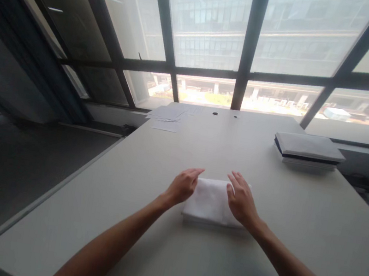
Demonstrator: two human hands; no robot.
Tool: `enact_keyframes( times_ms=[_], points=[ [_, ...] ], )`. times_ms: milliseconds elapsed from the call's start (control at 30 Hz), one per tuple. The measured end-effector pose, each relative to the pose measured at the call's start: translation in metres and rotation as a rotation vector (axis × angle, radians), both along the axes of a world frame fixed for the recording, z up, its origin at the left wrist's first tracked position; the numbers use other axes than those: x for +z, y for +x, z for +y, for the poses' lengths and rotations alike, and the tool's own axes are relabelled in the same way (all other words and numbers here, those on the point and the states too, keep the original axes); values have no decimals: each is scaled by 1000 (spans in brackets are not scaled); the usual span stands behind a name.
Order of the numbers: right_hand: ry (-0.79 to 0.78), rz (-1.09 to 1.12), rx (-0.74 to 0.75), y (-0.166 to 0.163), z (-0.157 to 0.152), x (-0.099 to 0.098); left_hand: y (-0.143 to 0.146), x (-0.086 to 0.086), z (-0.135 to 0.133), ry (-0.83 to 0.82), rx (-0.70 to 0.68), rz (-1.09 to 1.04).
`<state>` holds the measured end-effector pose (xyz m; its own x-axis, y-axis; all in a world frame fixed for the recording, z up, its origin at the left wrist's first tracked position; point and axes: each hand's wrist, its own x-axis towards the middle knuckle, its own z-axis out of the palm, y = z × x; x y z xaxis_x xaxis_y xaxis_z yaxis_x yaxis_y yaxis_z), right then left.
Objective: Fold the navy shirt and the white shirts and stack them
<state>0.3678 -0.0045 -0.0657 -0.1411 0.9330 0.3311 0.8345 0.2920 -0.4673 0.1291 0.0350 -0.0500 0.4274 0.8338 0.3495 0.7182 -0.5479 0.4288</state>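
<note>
A white, flat, folded bundle (211, 203), which looks like cloth, lies on the white table in front of me. My left hand (184, 184) is at its left edge, fingers extended towards the right; I cannot tell whether it touches the bundle. Over the right part of the bundle is my right hand (238, 197), its fingers stretched out and slightly apart. Neither hand grips anything. The right hand and wrist hide the bundle's right side.
The white table (88, 216) reaches to the large windows. Several loose paper sheets (167, 115) lie at its far left. A stack of white, flat items with a dark layer (309, 148) sits at the far right. Two small holes are near the back edge.
</note>
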Motion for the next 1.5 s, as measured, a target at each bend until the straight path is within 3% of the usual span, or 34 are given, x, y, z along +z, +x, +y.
enact_keyframes(
  times_ms=[67,133,333,433,533,600,667,867,967,1233,1500],
  points=[
    [-41,-87,-71,4,7,-7,25,-2,-13,16,0,125],
    [-79,-183,-47,5,8,-16,41,-10,-25,-6,21,243],
    [-84,-309,40,18,4,-39,41,-45,-53,-9,32,379],
    [-89,-312,36,34,10,-42,37,-44,-56,-20,31,397],
    [-112,-312,-57,45,14,-38,41,-31,-51,-60,44,414],
    [-74,-301,-119,43,14,-33,51,-22,-45,-32,72,400],
    [-9,-288,-89,32,11,-29,68,-19,-39,38,73,375],
    [-68,-304,68,6,6,-38,104,-45,-30,61,63,381],
    [-66,-322,64,18,9,-44,91,-52,-30,40,120,387],
    [-205,-310,-56,62,25,-50,36,-46,-31,-228,349,431],
    [-241,-148,-121,70,32,-58,12,-49,-28,-289,387,282]
  ],
)
